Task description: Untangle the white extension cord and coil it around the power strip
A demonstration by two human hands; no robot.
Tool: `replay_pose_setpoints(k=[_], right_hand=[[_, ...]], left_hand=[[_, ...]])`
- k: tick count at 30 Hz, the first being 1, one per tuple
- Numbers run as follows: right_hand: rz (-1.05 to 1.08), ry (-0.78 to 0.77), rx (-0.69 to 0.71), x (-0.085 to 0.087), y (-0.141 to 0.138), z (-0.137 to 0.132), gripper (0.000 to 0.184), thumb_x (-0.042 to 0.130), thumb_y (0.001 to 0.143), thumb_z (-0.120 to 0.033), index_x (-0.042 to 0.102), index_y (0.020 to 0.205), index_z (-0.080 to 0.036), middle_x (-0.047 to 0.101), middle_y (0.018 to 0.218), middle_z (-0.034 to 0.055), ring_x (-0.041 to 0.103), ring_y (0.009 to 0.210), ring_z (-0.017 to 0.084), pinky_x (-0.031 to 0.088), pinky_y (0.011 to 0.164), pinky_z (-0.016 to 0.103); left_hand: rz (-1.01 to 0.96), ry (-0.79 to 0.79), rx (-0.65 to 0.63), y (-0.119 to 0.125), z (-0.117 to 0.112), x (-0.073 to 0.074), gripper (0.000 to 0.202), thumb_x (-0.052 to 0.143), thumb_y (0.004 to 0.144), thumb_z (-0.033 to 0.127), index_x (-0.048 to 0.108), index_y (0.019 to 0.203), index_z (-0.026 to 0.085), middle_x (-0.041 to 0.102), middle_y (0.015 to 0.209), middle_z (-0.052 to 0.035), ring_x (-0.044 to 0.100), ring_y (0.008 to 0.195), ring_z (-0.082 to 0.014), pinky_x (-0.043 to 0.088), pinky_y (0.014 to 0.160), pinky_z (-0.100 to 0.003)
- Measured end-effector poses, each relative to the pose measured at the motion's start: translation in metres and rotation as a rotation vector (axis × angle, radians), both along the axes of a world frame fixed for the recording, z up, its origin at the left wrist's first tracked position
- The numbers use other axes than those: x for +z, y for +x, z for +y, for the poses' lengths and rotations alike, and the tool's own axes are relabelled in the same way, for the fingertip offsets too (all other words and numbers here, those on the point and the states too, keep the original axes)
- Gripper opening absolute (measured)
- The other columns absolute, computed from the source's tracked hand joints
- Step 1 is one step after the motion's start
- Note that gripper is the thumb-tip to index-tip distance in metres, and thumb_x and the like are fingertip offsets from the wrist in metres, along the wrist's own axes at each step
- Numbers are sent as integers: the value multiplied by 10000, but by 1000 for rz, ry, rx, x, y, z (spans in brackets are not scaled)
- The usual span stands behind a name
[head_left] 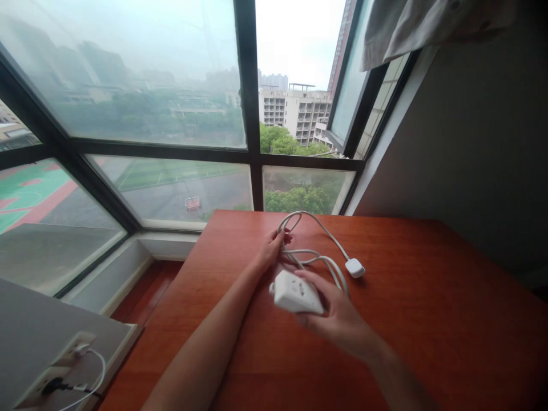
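A white power strip (295,292) with socket holes on its top face is gripped in my right hand (338,314), thumb and fingers on opposite sides, over the wooden table (406,342). Farther back, my left hand (273,246) has its fingers closed around the looped white cord (314,257). Loops of the cord rise above that hand and also spread to the right of it. At the cord's far end, a white plug (355,268) lies on the tabletop, to the right of both hands.
Behind the table stand dark-framed windows (252,114), one pane swung open. A cloth (398,28) hangs at upper right beside a grey wall (479,131). At lower left, wall outlets (55,377) hold a black plug and a white charger with its cable.
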State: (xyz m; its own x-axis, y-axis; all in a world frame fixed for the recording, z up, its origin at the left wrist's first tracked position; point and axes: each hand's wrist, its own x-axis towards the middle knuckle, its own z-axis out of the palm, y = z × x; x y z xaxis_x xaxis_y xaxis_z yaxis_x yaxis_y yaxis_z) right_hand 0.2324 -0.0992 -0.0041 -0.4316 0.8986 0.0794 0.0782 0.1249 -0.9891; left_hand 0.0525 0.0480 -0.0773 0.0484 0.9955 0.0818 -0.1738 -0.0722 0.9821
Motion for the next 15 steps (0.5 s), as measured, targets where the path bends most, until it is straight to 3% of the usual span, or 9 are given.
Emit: replay_pose_setpoints(k=[4, 6, 8, 10, 15], right_hand=[[814, -240, -204, 37, 23, 34, 458, 738, 740, -352, 577, 1156, -245, 607, 1067, 54, 588, 859, 153, 541, 688, 261], [1047, -283, -257, 42, 31, 55, 401, 706, 752, -342, 560, 1114, -249, 575, 989, 32, 560, 803, 124, 554, 674, 240], [1071, -277, -280, 37, 34, 73, 306, 657, 774, -339, 561, 1043, -227, 545, 930, 28, 539, 754, 116, 556, 659, 228], [965, -284, -256, 23, 33, 83, 274, 612, 799, -371, 568, 1021, -216, 541, 924, 35, 532, 744, 123, 554, 660, 242], [673, -308, -175, -9, 30, 81, 386, 527, 832, -500, 607, 1066, -204, 599, 895, 48, 561, 745, 165, 528, 708, 318]], left_hand=[[-17, -20, -14, 0, -1, 0, 443, 644, 779, 531, 649, 963, 128, 692, 831, -90, 631, 770, -180, 485, 725, -295], [-27, -35, -32, 0, -1, 0, 453, 648, 777, 534, 650, 974, 126, 691, 839, -90, 632, 776, -179, 485, 729, -294], [-38, -40, -46, -1, -1, 0, 463, 649, 775, 541, 649, 983, 128, 692, 843, -89, 633, 773, -177, 485, 739, -298], [-47, -40, -48, -1, -1, -2, 472, 652, 772, 549, 645, 990, 130, 695, 847, -88, 636, 765, -174, 487, 744, -302], [-49, -48, -30, -1, 2, -5, 463, 645, 779, 553, 639, 950, 122, 690, 816, -84, 643, 740, -167, 495, 725, -295]])
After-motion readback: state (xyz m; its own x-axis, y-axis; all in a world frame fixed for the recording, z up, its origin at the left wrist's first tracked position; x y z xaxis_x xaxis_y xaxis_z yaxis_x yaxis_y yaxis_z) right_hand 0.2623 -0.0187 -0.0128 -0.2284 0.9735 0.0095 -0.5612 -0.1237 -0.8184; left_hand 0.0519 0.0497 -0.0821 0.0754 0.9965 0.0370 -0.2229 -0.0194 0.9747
